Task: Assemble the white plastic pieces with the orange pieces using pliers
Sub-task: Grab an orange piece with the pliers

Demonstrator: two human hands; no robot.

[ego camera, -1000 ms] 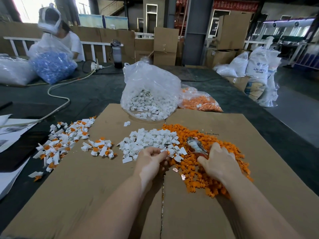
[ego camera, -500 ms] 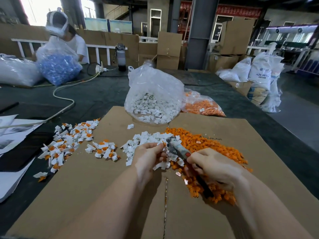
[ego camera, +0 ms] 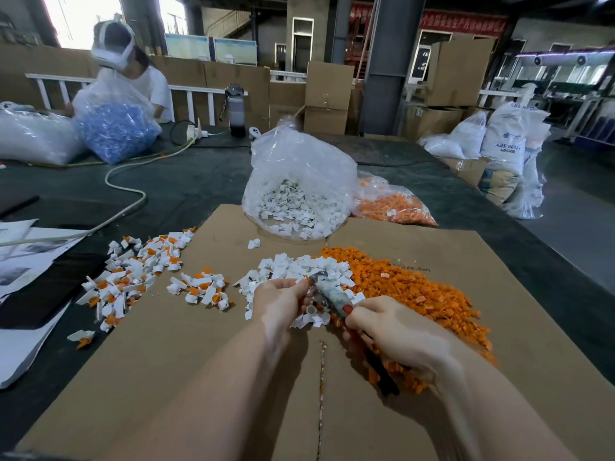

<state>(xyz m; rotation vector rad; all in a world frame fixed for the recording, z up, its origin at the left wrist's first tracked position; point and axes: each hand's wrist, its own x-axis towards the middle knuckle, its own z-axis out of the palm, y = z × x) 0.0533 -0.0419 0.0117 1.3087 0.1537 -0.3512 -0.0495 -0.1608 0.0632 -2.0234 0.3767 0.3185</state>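
- At the far left of the dark tabletop (ego camera: pixel 186 191) lies a clear bag of pale contents (ego camera: pixel 33 138), and just beside it a clear bag of blue pieces (ego camera: pixel 114 134) with a person in a white headset (ego camera: pixel 133 78) behind it.
- Papers (ego camera: pixel 30 247) lie at the left edge, with a pale cable (ego camera: pixel 129 191) looping past them.
- A heap of joined white-and-orange pieces (ego camera: pixel 133 274) straddles the left edge of the cardboard sheet (ego camera: pixel 199 361); a smaller cluster of joined pieces (ego camera: pixel 203 289) lies just to its right.
- A dark bottle (ego camera: pixel 235 109) stands far back on the tabletop.
- The left hand (ego camera: pixel 283 301) hovers over the pile of white pieces (ego camera: pixel 299 271), fingers curled and pinching a small piece at the plier tips; what piece it is I cannot tell.
- An open clear bag of white pieces (ego camera: pixel 296 194) sits at the far edge of the cardboard, holding loose white parts.
- The pliers (ego camera: pixel 327 294) slant from the left fingertips down toward the right hand, their dark handles running under the palm.
- The right hand (ego camera: pixel 396 334) grips the plier handles, fingers wrapped round them.
- A spread pile of orange pieces (ego camera: pixel 416 291) touches the white pile and runs under the right hand.
- Behind it, a clear bag of orange pieces (ego camera: pixel 392 204) leans against the white bag.
- White sacks (ego camera: pixel 506 144) stand on the floor at the right.
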